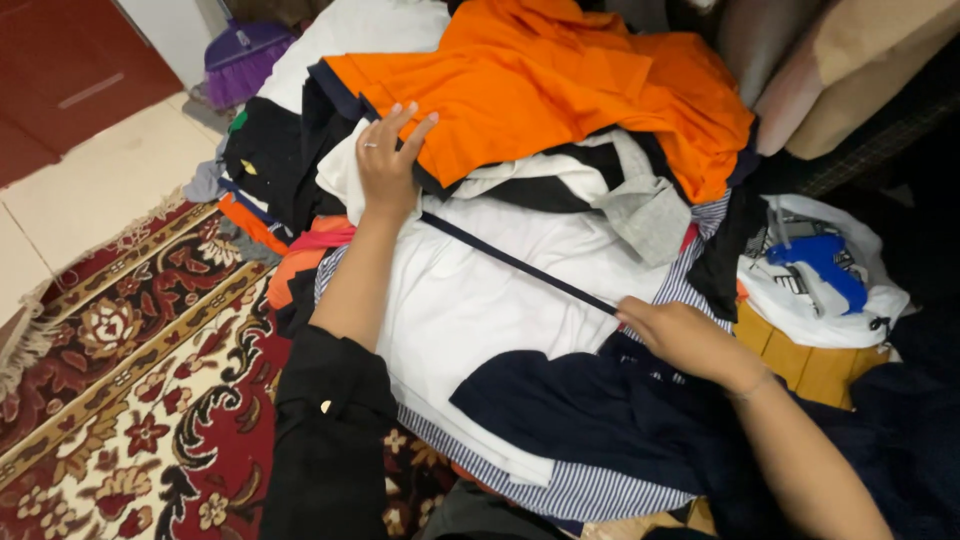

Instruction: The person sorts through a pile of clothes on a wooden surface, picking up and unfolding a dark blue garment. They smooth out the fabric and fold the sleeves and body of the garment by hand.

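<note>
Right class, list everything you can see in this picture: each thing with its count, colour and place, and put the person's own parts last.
Orange garment: one, orange, top of the pile.
White garment: one, white, middle of the pile.
Navy garment: one, dark navy, lower right; its edge is stretched taut between both hands.
Striped fabric: one, blue and white, under the white garment.
Grey garment: one, grey, beneath the orange one.
Plastic bag: one, white, right of the pile.
Rug: one, red patterned, left floor.
Broom: one, purple, top left.
Left hand: on the pile, ring on one finger.
Right hand: gripping the navy edge.
</note>
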